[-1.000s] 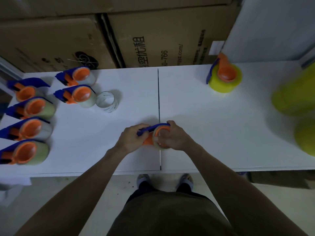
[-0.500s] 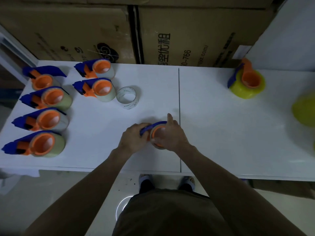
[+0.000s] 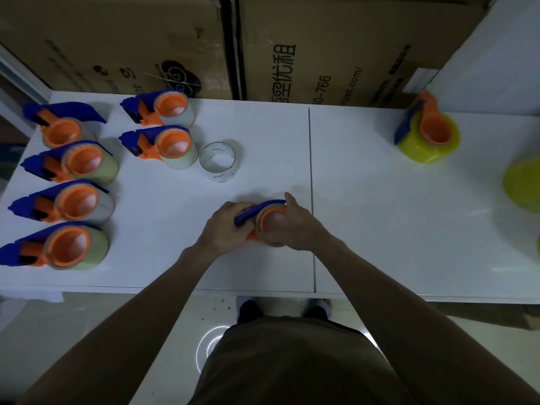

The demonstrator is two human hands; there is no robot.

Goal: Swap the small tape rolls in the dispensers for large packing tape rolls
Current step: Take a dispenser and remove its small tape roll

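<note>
A blue and orange tape dispenser (image 3: pixel 270 219) with a small clear roll on its hub lies at the table's front centre. My left hand (image 3: pixel 226 226) grips its blue handle end. Over the roll and orange hub wraps my right hand (image 3: pixel 298 226), thumb raised. A loose small clear tape roll (image 3: pixel 217 161) stands just behind. At the back right stands a dispenser fitted with a large yellow roll (image 3: pixel 429 135). A large yellow tape roll (image 3: pixel 523 185) lies at the right edge.
Several more blue and orange dispensers with small clear rolls (image 3: pixel 81 200) lie in rows on the left of the white table (image 3: pixel 380 229). Cardboard boxes (image 3: pixel 292 54) stand against the table's back edge. A seam (image 3: pixel 311 171) splits the tabletop.
The view has shifted right to left, so the left rows show more fully. Both hands stay on the dispenser; my right thumb has lifted.
</note>
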